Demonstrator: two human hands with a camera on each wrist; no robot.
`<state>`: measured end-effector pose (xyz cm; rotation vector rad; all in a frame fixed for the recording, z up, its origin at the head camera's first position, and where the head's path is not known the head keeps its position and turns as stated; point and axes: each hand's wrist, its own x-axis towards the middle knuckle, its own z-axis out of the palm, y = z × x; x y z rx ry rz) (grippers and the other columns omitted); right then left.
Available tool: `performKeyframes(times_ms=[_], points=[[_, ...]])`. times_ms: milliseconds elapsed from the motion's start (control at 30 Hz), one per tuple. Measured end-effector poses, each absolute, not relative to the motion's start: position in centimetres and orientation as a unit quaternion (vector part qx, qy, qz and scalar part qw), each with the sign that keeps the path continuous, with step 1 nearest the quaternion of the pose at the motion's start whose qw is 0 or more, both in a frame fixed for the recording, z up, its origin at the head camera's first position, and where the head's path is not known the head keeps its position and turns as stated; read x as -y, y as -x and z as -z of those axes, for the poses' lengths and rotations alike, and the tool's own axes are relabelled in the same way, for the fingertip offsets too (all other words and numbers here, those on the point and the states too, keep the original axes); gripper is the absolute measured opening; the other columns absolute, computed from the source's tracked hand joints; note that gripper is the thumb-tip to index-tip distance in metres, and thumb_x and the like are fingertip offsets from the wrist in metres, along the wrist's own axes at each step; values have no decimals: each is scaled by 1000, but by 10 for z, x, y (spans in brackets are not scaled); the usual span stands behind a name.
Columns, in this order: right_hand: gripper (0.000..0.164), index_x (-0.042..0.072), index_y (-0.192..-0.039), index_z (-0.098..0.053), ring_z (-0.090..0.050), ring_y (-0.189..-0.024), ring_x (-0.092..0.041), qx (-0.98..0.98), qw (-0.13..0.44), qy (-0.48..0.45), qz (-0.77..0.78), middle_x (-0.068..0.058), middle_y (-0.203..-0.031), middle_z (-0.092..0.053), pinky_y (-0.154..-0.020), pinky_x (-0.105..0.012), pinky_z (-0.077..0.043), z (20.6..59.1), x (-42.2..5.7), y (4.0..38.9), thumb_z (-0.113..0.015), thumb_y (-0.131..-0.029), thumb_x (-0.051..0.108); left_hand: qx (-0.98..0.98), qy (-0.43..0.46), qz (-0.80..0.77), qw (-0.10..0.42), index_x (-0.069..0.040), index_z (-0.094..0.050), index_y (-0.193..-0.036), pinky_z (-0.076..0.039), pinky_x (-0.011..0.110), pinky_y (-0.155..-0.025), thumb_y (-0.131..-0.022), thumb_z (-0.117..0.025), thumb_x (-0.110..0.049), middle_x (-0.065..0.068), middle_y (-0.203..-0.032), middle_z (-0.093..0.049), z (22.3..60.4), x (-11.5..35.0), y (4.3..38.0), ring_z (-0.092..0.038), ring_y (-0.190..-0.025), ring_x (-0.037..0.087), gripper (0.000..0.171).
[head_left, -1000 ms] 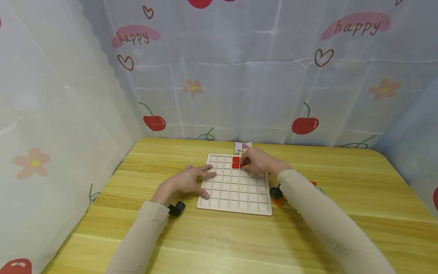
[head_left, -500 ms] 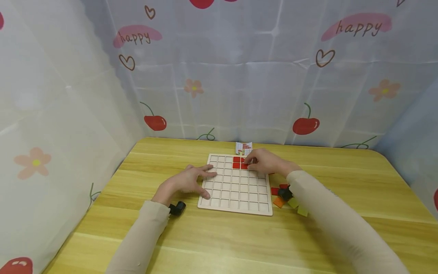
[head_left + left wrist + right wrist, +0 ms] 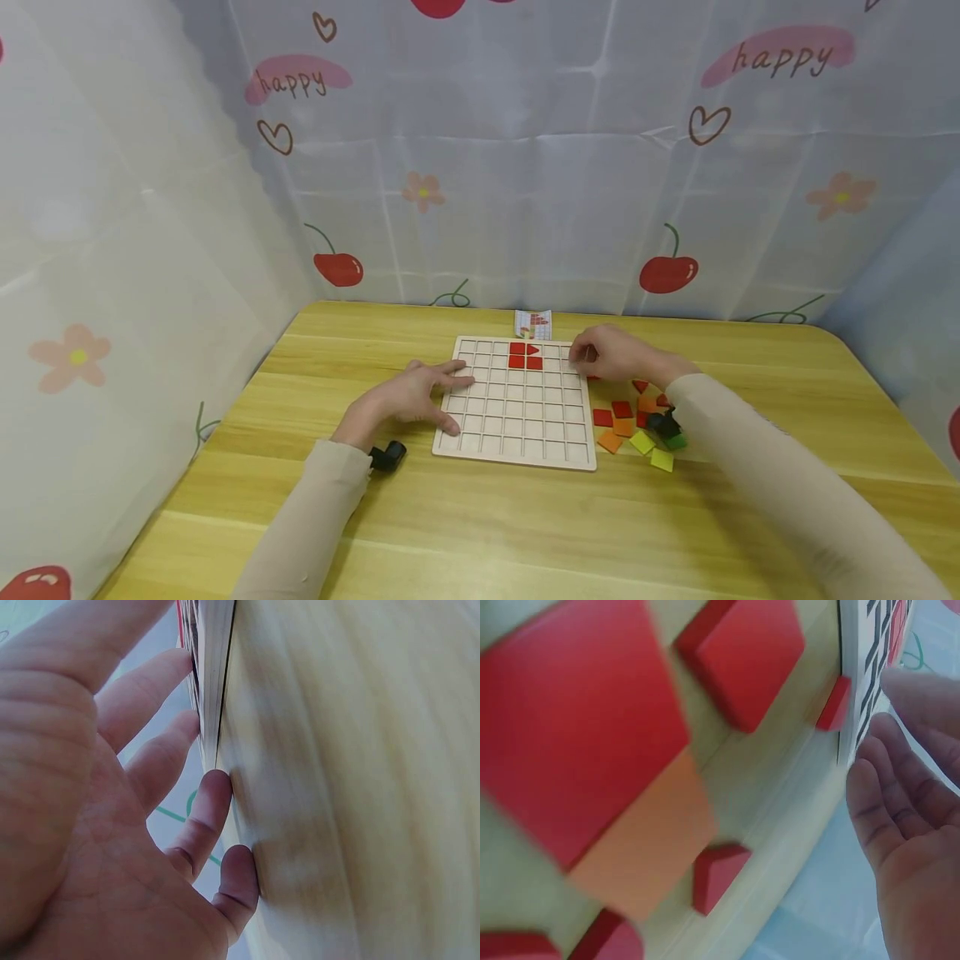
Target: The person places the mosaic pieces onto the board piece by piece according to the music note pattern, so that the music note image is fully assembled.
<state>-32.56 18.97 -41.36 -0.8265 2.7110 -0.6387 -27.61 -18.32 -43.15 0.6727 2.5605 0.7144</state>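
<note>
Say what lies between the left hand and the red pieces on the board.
Only bare squares of the grid board separate the left hand from the red pieces, as the head view shows.

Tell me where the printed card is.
In the head view, the printed card is on the table, just past the far edge of the grid board, left of the right hand.

The right hand (image 3: 613,353) has moved rightward, uncovering a small red piece (image 3: 532,350), apparently a triangle.
</note>
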Motion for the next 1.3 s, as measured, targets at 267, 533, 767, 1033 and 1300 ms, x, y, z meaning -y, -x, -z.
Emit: performKeyframes(times_ms=[267,533,767,1033,1300], points=[[11,11,-96,-72,-60,-85,-17,-930,126,282,201,-1,-94,-69,-81,-33,-54,419,-204,322,-77,-89,6,-916,-235,-258,198,-34,-52,-152,-42,42,-103,-74,-91,-41,-12,-171,-24,430,182,275,-35,-126,23,87],[13,10,-97,-71,-59,-85,-18,-930,120,278,210,-3,-94,-68,-80,-34,-55,423,-208,320,-77,-88,4,-916,-233,-260,198,-35,-53,-151,-41,44,-107,-74,-91,-40,-14,-171,-25,433,183,275,-34,-131,23,86],[16,12,-98,-70,-58,-84,-18,-931,124,265,219,-4,-96,-68,-76,-31,-51,424,-208,319,-76,-88,2,-916,-235,-260,196,-35,-53,-151,-41,46,-109,-74,-91,-41,-14,-171,-25,434,184,275,-34,-133,24,86],[14,13,-98,-70,-57,-86,-19,-930,129,267,218,-4,-95,-67,-77,-31,-52,427,-209,319,-75,-89,3,-916,-235,-260,196,-35,-53,-151,-41,47,-110,-75,-90,-42,-14,-171,-25,433,184,274,-34,-134,23,85],[15,13,-99,-70,-57,-86,-19,-926,128,272,227,-4,-96,-67,-76,-30,-52,423,-211,320,-74,-88,2,-915,-234,-265,195,-34,-54,-150,-42,46,-108,-74,-91,-41,-15,-170,-26,432,184,274,-35,-133,23,85]])
